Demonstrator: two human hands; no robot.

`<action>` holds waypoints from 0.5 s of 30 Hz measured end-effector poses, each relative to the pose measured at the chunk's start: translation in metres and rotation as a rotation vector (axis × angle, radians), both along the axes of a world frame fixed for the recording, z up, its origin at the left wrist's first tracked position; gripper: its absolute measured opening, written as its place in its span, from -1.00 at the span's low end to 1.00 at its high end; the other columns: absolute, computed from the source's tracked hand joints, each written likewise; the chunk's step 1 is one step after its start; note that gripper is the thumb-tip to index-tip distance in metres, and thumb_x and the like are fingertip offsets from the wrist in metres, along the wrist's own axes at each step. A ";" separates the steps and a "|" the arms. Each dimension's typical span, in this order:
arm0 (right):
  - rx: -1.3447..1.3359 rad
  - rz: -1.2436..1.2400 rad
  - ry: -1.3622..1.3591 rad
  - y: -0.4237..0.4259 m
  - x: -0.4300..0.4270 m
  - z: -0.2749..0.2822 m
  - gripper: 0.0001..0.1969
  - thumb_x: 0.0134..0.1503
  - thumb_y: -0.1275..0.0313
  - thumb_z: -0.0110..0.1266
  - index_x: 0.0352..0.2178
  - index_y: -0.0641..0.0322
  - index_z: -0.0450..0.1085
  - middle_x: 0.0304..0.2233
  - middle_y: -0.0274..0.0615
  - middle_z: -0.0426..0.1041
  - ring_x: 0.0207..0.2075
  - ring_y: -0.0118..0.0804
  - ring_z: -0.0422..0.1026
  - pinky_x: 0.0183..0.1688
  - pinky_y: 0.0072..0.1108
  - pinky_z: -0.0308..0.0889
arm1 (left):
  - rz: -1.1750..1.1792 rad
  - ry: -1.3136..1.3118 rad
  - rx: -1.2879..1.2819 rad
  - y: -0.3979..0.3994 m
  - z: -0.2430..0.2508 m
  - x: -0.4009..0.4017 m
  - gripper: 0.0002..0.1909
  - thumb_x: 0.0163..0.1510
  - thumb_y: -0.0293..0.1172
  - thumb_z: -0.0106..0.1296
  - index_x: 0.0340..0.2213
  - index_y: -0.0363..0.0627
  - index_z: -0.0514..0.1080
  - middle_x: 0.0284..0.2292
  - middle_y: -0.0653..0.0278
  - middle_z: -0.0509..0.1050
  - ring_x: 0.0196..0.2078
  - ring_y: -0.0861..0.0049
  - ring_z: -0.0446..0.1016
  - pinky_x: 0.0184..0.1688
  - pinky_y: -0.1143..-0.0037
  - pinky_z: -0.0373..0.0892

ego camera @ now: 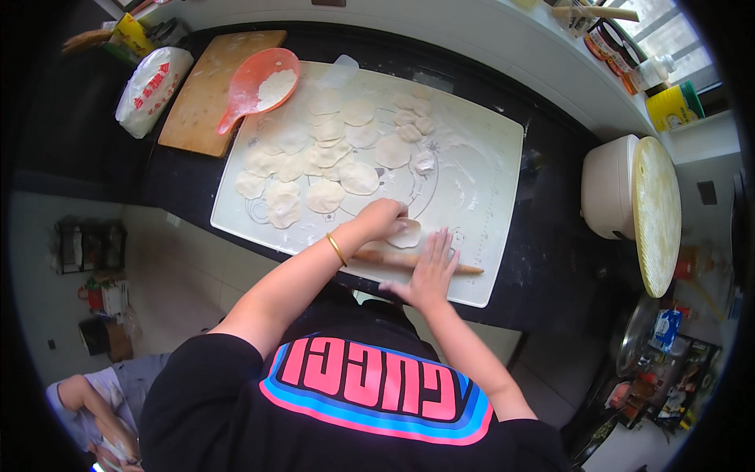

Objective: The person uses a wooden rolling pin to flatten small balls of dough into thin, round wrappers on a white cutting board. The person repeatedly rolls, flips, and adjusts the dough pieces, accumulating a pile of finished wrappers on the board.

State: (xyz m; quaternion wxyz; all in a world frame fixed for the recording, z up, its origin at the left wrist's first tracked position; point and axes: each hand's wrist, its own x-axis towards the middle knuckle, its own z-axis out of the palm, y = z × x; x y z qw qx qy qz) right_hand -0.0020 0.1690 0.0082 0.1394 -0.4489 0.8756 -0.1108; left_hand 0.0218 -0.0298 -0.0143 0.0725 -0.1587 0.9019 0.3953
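My left hand (pixel 383 219), a gold bangle on its wrist, pinches the edge of a small dough wrapper (pixel 406 235) on the floured pastry mat (pixel 472 141). Flat on a wooden rolling pin (pixel 386 258) lies my right hand (pixel 432 272), its fingers spread past the pin's tapered right end. Rolled dough wrappers (pixel 324 196) overlap across the mat's left and middle. Small flattened dough pieces (pixel 407 118) cluster near the far side, with a lump of dough or flour (pixel 424 162) closer to me. A red scoop (pixel 236 97) holds white flour (pixel 276 88).
A wooden board (pixel 197 112) and a white printed bag (pixel 154 88) are at the far left. A rice cooker (pixel 607 186) stands right, a round yellowish board (pixel 657 218) against it. Jars line the sill. Another person (pixel 100 407) is at lower left.
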 end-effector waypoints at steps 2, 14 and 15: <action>-0.042 0.003 0.037 0.006 0.008 -0.005 0.43 -0.50 -0.35 0.11 0.14 0.57 -0.35 0.21 0.30 -0.38 0.26 0.16 -0.42 0.16 0.04 -0.42 | 0.017 -0.029 -0.020 0.004 0.008 0.006 -0.80 -0.13 -0.30 0.06 -0.44 -0.15 0.47 -0.49 0.07 0.49 -0.41 0.14 0.46 -0.35 0.33 0.36; -0.022 0.083 0.018 0.007 0.012 0.001 0.39 -0.46 -0.35 0.10 0.14 0.57 -0.31 0.22 0.28 -0.37 0.27 0.14 -0.42 0.15 0.06 -0.45 | 0.102 0.012 -0.115 0.006 0.006 0.017 -0.80 -0.14 -0.33 0.05 -0.43 -0.15 0.45 -0.45 0.07 0.47 -0.33 0.17 0.44 -0.30 0.29 0.35; -0.024 0.070 0.032 0.003 0.011 0.000 0.39 -0.46 -0.35 0.10 0.14 0.57 -0.31 0.22 0.28 -0.37 0.27 0.14 -0.41 0.15 0.06 -0.45 | 0.095 0.054 -0.114 0.007 0.007 0.016 -0.81 -0.14 -0.33 0.05 -0.45 -0.16 0.45 -0.45 0.06 0.47 -0.33 0.17 0.44 -0.30 0.29 0.35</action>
